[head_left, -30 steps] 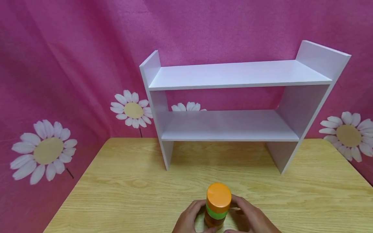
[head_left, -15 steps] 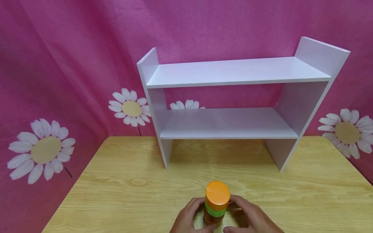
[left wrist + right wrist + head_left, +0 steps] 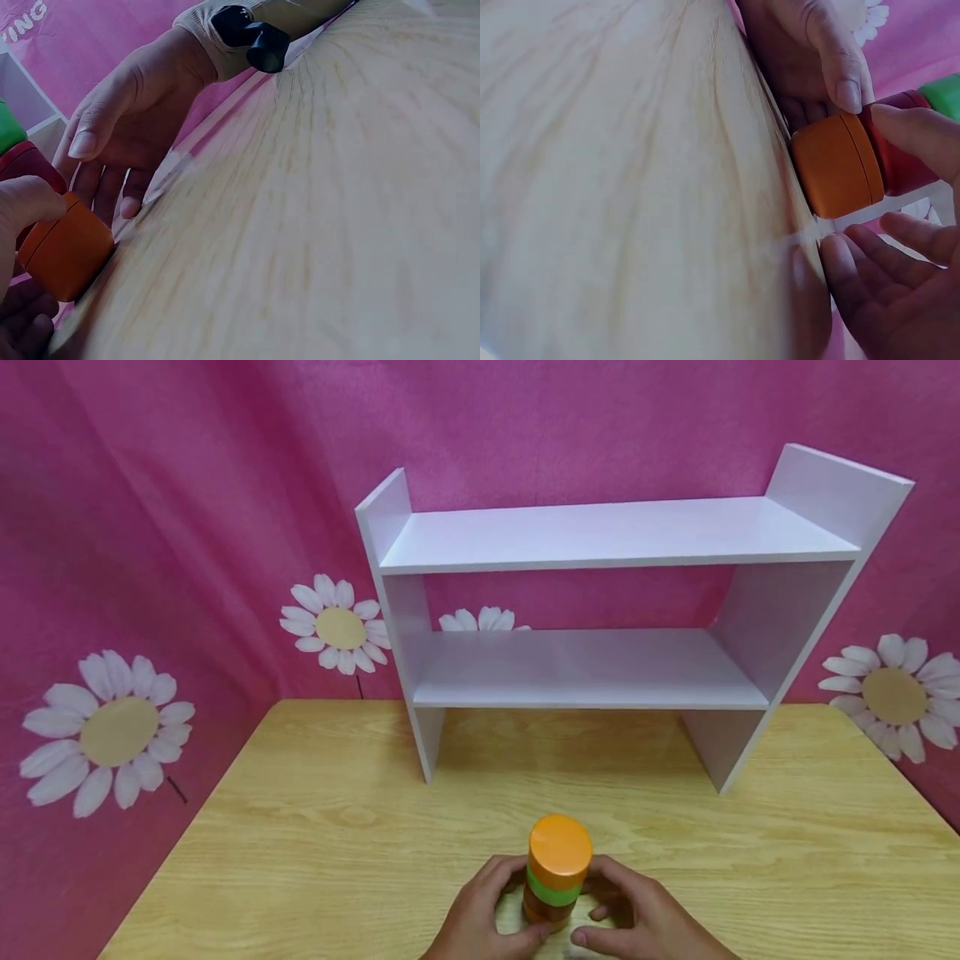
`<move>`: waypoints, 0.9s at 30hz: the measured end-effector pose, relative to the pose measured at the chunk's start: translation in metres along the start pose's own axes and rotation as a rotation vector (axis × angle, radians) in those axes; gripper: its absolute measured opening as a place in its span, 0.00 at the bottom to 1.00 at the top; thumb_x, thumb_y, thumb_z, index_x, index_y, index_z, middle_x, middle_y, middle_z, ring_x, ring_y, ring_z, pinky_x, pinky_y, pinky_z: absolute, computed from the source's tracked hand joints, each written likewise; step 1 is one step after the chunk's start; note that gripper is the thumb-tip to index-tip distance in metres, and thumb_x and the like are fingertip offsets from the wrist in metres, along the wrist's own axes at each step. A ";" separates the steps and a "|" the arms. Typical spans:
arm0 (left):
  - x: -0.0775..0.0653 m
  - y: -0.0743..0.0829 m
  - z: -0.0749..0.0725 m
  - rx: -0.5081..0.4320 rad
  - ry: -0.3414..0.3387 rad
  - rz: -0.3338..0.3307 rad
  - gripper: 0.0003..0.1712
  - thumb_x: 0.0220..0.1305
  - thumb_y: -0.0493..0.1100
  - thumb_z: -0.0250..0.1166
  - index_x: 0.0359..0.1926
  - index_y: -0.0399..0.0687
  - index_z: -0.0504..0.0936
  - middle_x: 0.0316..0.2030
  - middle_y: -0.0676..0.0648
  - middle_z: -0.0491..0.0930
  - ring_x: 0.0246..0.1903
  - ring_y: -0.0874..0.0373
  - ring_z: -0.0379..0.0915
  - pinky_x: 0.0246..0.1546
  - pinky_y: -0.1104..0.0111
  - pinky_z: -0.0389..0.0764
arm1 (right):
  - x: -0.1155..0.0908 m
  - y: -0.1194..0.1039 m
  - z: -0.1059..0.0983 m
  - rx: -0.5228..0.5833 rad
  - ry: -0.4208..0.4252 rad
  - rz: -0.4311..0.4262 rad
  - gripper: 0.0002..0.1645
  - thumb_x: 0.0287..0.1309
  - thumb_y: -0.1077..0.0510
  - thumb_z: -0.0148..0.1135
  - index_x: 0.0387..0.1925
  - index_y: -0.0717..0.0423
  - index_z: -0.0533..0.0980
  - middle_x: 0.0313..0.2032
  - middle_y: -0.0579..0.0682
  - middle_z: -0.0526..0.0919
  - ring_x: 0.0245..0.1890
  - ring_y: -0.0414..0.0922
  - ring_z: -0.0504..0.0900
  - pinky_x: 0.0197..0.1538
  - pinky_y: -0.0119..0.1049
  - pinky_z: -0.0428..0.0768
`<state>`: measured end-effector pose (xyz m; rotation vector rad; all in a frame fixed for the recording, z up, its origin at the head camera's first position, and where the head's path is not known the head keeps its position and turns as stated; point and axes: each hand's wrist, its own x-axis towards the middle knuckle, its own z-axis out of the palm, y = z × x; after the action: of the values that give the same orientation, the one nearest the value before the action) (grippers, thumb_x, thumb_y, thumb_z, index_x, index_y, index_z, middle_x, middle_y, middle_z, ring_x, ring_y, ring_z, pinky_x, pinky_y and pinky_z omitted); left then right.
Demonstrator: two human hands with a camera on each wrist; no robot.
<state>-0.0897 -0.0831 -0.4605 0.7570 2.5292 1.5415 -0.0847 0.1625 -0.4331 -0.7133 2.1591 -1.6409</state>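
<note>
Orange-topped cylinder (image 3: 558, 860) | left hand (image 3: 477, 912) gripping | right hand (image 3: 647, 914) beside | cloth (image 3: 112, 45): "ING"

The head camera looks forward and down from above the near side of the table (image 3: 337, 827), far enough back to take in the whole white shelf (image 3: 592, 670) and the pink curtain (image 3: 600, 435) beyond it. Each wrist camera sits low and close over the table, rolled sideways — the left one facing across toward the right hand (image 3: 648, 910), the right one tipped the opposite way and looking toward the left hand (image 3: 483, 914). Both wrist views share the two hands and the orange base (image 3: 840, 165) of the banded cylinder (image 3: 557, 872), which the head view shows from above, farther off.
</note>
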 end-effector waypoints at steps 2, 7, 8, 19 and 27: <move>0.001 0.000 -0.001 -0.002 -0.003 0.004 0.33 0.56 0.58 0.70 0.62 0.60 0.71 0.54 0.60 0.73 0.54 0.64 0.71 0.59 0.61 0.73 | 0.000 0.001 0.000 0.014 0.000 -0.010 0.30 0.60 0.60 0.65 0.63 0.54 0.67 0.56 0.56 0.77 0.52 0.42 0.79 0.48 0.35 0.82; 0.001 0.000 0.000 -0.033 0.002 -0.005 0.34 0.56 0.58 0.71 0.62 0.60 0.71 0.53 0.60 0.74 0.52 0.65 0.72 0.58 0.64 0.74 | 0.000 0.002 0.002 0.053 0.011 -0.018 0.31 0.61 0.62 0.64 0.64 0.54 0.67 0.56 0.55 0.77 0.52 0.43 0.79 0.46 0.36 0.82; 0.001 0.000 0.000 -0.042 0.004 -0.014 0.34 0.55 0.59 0.71 0.61 0.60 0.72 0.53 0.60 0.74 0.52 0.66 0.72 0.57 0.65 0.74 | 0.000 0.002 0.002 0.056 0.019 -0.015 0.31 0.61 0.62 0.64 0.64 0.54 0.67 0.56 0.54 0.78 0.52 0.43 0.79 0.46 0.37 0.82; 0.002 0.000 0.002 -0.121 0.024 -0.044 0.31 0.53 0.59 0.72 0.57 0.62 0.73 0.51 0.61 0.77 0.49 0.66 0.74 0.53 0.69 0.77 | 0.002 0.005 0.009 0.016 0.102 0.030 0.28 0.58 0.55 0.68 0.60 0.54 0.73 0.52 0.54 0.81 0.47 0.41 0.82 0.40 0.37 0.84; 0.001 0.001 0.003 -0.154 0.038 -0.065 0.28 0.52 0.57 0.74 0.52 0.60 0.75 0.47 0.60 0.79 0.47 0.65 0.76 0.51 0.69 0.79 | 0.002 0.006 0.012 0.024 0.129 0.101 0.28 0.56 0.52 0.69 0.58 0.51 0.74 0.52 0.55 0.80 0.46 0.40 0.81 0.40 0.36 0.84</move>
<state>-0.0887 -0.0798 -0.4606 0.6256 2.4000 1.7195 -0.0812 0.1530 -0.4422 -0.4955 2.2194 -1.6993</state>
